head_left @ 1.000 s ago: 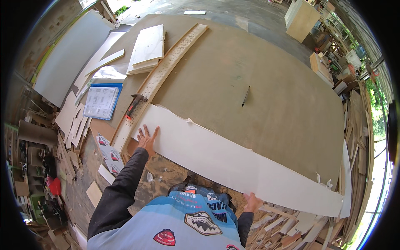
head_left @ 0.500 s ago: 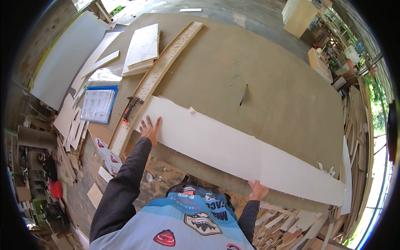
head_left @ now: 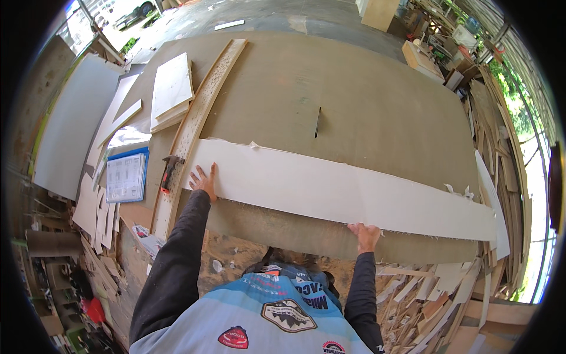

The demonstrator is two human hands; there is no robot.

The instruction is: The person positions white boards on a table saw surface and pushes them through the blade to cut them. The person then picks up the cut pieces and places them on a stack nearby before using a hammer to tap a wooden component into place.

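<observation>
A long white sheet strip (head_left: 295,183) with ragged edges lies across a large brown board (head_left: 377,130). My left hand (head_left: 203,182) rests on the strip's left end, fingers spread flat. At the strip's near edge, right of the middle, my right hand (head_left: 365,236) is closed on the edge; its fingertips are partly hidden. Left of my left hand runs a long wooden channel (head_left: 200,109), full of small dark marks or holes. A hammer (head_left: 169,173) with a red and black handle lies on that channel.
A dark pen-like stick (head_left: 318,123) lies on the board. White panels (head_left: 172,85) are stacked left of the channel, near a blue clipboard with papers (head_left: 127,175). Wood offcuts (head_left: 427,301) cover the floor at the right, and more boards (head_left: 501,153) lean beyond.
The whole view has shifted, so the strip appears more level. More brown board shows between its near edge and me. My right forearm reaches farther forward; my left hand stays spread on the strip.
</observation>
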